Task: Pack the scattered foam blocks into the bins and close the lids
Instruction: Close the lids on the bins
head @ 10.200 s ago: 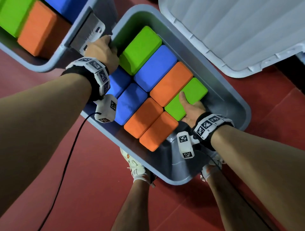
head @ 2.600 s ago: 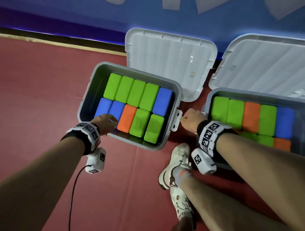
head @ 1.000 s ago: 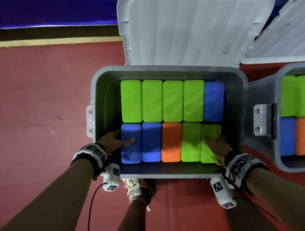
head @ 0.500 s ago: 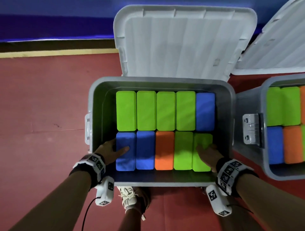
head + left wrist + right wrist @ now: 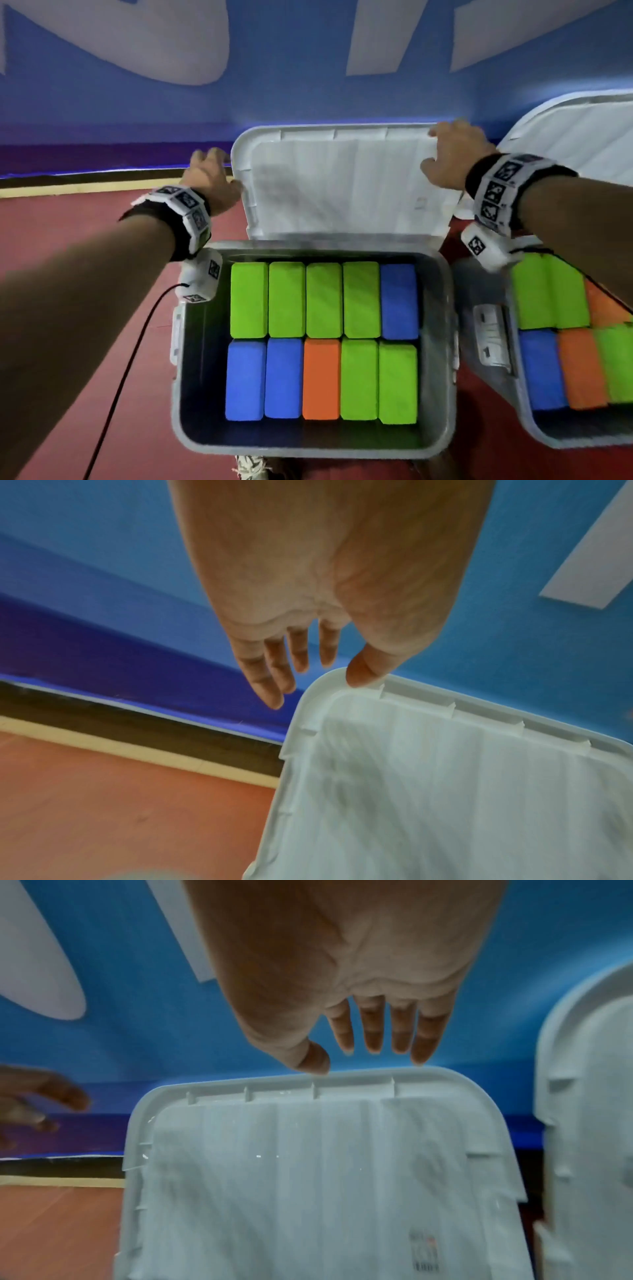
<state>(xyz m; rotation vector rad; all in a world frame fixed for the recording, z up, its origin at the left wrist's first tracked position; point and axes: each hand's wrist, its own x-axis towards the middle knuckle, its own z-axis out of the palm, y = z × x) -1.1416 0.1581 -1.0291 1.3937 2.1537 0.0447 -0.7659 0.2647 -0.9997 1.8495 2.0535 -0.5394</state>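
A grey bin (image 5: 178, 377) holds two rows of foam blocks: green blocks (image 5: 305, 298) with one blue block (image 5: 399, 301) at the back, and blue, orange (image 5: 320, 380) and green ones in front. Its white lid (image 5: 342, 192) stands open behind it. My left hand (image 5: 212, 174) is at the lid's upper left corner; in the left wrist view the left hand (image 5: 322, 669) has straight fingers and its thumb touches the lid (image 5: 445, 791) rim. My right hand (image 5: 448, 154) is at the upper right corner; the right hand (image 5: 346, 1056) has straight fingers, its thumb on the lid (image 5: 308, 1177) top edge.
A second grey bin (image 5: 493, 342) with green, blue and orange blocks stands close on the right, its lid (image 5: 582, 137) open too. A blue wall rises right behind both lids. A black cable (image 5: 120, 377) hangs from my left wrist, and a shoe (image 5: 250, 467) shows below the bin.
Both hands have left the front-row blocks inside the bin and moved up and back to the open lid's top corners. The blocks lie as before.
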